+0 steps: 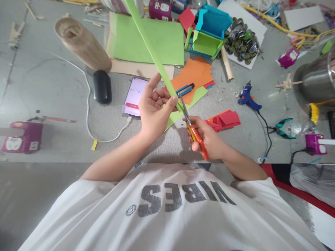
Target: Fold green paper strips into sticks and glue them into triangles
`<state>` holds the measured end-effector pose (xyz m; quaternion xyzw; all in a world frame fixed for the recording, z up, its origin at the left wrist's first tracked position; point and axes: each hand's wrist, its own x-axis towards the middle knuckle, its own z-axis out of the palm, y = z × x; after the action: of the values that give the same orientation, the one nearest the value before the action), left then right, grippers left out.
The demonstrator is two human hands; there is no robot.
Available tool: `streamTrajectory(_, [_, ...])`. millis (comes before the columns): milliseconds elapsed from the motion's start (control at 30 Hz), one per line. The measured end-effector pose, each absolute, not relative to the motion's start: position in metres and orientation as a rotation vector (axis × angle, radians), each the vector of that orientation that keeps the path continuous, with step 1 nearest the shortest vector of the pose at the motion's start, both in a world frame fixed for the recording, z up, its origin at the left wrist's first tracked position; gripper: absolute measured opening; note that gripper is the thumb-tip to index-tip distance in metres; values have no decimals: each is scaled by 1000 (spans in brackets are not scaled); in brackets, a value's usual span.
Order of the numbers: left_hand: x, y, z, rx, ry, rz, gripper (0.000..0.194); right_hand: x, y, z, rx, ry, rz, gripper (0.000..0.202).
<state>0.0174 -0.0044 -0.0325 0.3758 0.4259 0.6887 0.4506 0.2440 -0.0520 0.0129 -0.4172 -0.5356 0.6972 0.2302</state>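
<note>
My left hand [158,106] pinches a long green paper strip [153,54] near its lower end, and the strip runs up past the top of the view. In my right hand [202,136] is a pair of scissors [198,137] with orange and yellow handles. Their blades point up and left, right at the strip's lower end; whether they touch it I cannot tell. Beneath lie orange paper pieces [192,75], a green paper piece [200,97] and a blue utility knife [185,89]. Folded red paper [225,120] rests to the right of the scissors.
A phone [134,94] on a white cable and a black mouse [102,87] lie left. Green sheets [149,42], a teal box [213,21] and bottle caps [242,42] sit at the back. Right are a blue glue gun [248,97], pliers [282,128] and a metal container [318,80].
</note>
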Motion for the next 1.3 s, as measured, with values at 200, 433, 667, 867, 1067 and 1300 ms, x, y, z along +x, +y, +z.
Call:
streamTrajectory(200, [19, -6, -30, 910, 1105, 1744, 77, 244, -52, 13, -1124, -1454, 1939, 119])
streamTrajectory(433, [22, -6, -42, 1030, 1091, 1767, 84, 244, -52, 10, -1089, -1477, 1916, 117])
streamTrajectory(667, [25, -6, -50, 1046, 1089, 1783, 82, 242, -51, 14, -1131, -1523, 1893, 119])
streamTrajectory(867, [24, -4, -47, 976, 1098, 1799, 77, 241, -51, 17, -1149, -1561, 1878, 121])
streamTrajectory(1067, [25, -8, -42, 954, 1106, 1771, 76, 243, -49, 16, -1167, -1628, 1836, 122])
streamTrajectory(1300, [26, -10, -38, 903, 1116, 1736, 72, 242, -50, 14, -1144, -1607, 1852, 119])
